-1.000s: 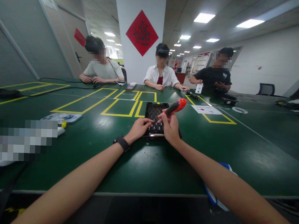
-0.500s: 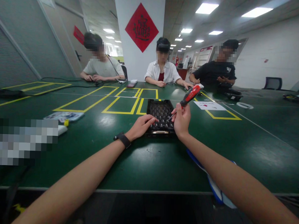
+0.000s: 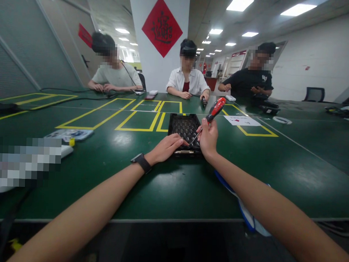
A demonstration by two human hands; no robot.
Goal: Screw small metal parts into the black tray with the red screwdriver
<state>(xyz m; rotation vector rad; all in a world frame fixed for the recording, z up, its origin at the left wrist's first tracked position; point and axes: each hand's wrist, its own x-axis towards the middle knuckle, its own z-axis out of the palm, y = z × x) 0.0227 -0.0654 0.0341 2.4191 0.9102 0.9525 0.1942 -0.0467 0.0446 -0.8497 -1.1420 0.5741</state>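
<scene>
In front of me on the green table lies a black plastic case (image 3: 184,124), open-topped, with rows of small shiny raised shapes inside. My right hand (image 3: 209,140) grips a red and black screwdriver (image 3: 217,109). Its handle leans up and away to the right, and the thin shaft slants down into the near part of the case. Resting over the case's near left corner is my left hand (image 3: 167,147), fingers stretched out, fingertips close to the screwdriver's tip. What the fingertips and tip touch is too small to make out.
Yellow tape outlines (image 3: 136,129) mark the green table (image 3: 166,199). A white paper (image 3: 242,120) lies to the right, a patterned flat item (image 3: 69,134) to the left. A blue and white item (image 3: 247,215) hangs at the near edge under my right forearm. Three people sit opposite.
The screwdriver's tip has shifted left and nearer, towards my left fingertips, and my left fingers reach further into the case. The middle person opposite now has a hand on a dark object.
</scene>
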